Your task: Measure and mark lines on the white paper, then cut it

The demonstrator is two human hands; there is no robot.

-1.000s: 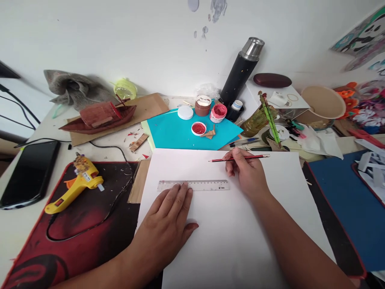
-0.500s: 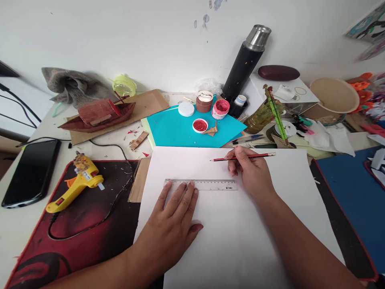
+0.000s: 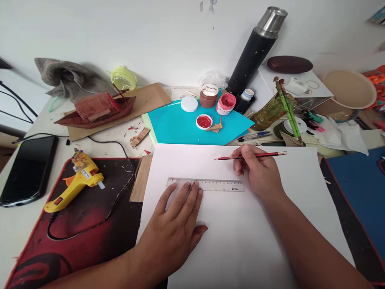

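Left hand (image 3: 176, 228) lay spread, fingertips on clear flat ruler (image 3: 221, 186) atop smooth white paper (image 3: 237, 237); right hand (image 3: 261, 172) pinched slim pencil (image 3: 272, 154). Behind, on blue sheet (image 3: 171, 124), round tub (image 3: 225, 108) held red paint (image 3: 226, 100).

A: Left hand (image 3: 177, 218), condition?
B: Bare; short nails on the fingertips (image 3: 196, 184). Behind the wrist, the left forearm (image 3: 108, 268) is likewise uncovered.
A: Right hand (image 3: 260, 172)?
B: Bare, rounded thumb (image 3: 250, 155). Behind the grip, the right forearm (image 3: 317, 241) is uncovered as far as visible.
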